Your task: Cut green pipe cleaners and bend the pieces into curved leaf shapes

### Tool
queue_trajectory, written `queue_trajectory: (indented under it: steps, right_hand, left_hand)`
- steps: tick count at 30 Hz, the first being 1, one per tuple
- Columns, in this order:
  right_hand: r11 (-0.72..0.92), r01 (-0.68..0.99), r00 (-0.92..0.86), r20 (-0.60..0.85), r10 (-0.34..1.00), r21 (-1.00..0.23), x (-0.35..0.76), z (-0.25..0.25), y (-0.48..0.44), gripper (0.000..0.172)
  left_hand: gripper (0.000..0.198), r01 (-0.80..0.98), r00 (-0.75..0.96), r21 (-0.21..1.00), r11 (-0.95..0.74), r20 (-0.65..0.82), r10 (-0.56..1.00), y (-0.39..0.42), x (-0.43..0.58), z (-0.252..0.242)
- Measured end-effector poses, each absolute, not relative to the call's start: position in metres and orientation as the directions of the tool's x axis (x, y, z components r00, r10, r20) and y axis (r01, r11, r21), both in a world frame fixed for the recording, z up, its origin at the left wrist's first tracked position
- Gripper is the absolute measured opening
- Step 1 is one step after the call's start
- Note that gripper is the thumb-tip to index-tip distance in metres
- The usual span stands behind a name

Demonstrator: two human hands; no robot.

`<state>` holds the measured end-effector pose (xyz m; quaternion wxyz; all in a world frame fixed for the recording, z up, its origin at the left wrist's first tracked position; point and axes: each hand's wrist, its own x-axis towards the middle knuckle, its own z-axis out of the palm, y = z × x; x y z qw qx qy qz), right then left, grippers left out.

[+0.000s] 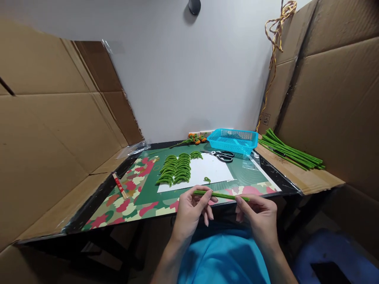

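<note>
Between my two hands stretches a green pipe cleaner [223, 195], held nearly level just off the table's front edge. My left hand [194, 205] pinches it near its left end between thumb and fingers. Near the other end, my right hand [259, 211] pinches it the same way. Beyond them on a white sheet [214, 167] lie rows of curved green pipe cleaner pieces [182, 169], several to a row. A small curled green piece [207, 180] rests alone near the sheet's front edge.
Black-handled scissors [223, 156] lie behind the sheet, before a blue plastic basket [233, 140]. Long green pipe cleaners [291, 152] are bundled at right. Orange flowers [197, 138] lie at the back; a red-wrapped stick bundle [119, 185] at left. Cardboard walls [334, 98] flank the table.
</note>
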<state>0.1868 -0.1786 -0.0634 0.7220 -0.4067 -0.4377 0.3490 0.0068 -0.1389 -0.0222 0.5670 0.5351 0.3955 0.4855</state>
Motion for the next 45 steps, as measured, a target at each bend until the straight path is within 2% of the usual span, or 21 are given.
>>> queue_trajectory:
  steps: [4,10,18,23,26,29,33,35,45]
  right_hand:
    - [0.425,-0.150,0.371,0.348,0.861,-0.892,0.192,-0.066,-0.177,0.025]
    - [0.394,-0.166,0.346,0.321,0.882,-0.904,0.196,-0.065,-0.178,0.027]
    - [0.386,-0.154,0.329,0.321,0.888,-0.910,0.200,-0.068,-0.179,0.027]
    - [0.401,-0.068,0.306,0.364,0.880,-0.913,0.199,-0.068,-0.180,0.026]
    - [0.527,0.117,0.314,0.535,0.785,-0.842,0.199,-0.064,-0.183,0.016]
    - [0.661,0.311,0.202,0.728,0.655,-0.682,0.202,-0.059,-0.185,0.023]
    - [0.722,0.490,0.068,0.847,0.527,-0.489,0.205,-0.057,-0.184,0.027]
    - [0.735,0.514,0.042,0.869,0.493,-0.442,0.204,-0.058,-0.183,0.026]
    - [0.773,0.487,0.027,0.892,0.450,-0.405,0.203,-0.061,-0.184,0.026]
  left_hand:
    - [0.043,-0.135,0.233,0.989,-0.055,0.086,0.969,-0.140,0.010,-0.024]
    - [0.046,-0.141,0.328,0.990,0.027,0.021,0.945,-0.142,0.011,-0.025]
    - [0.047,-0.188,0.400,0.980,0.065,0.016,0.916,-0.143,0.012,-0.027]
    - [0.045,-0.191,0.387,0.981,0.029,0.048,0.921,-0.142,0.013,-0.030]
    - [0.044,-0.181,0.373,0.983,0.011,0.058,0.926,-0.141,0.010,-0.028]
    - [0.043,-0.181,0.370,0.983,0.007,0.061,0.927,-0.141,0.006,-0.027]
    - [0.042,-0.187,0.414,0.982,0.016,0.064,0.908,-0.143,0.003,-0.028]
    - [0.043,-0.193,0.426,0.981,0.024,0.062,0.903,-0.143,0.004,-0.029]
    - [0.045,-0.223,0.466,0.972,0.073,0.041,0.884,-0.146,0.002,-0.031]
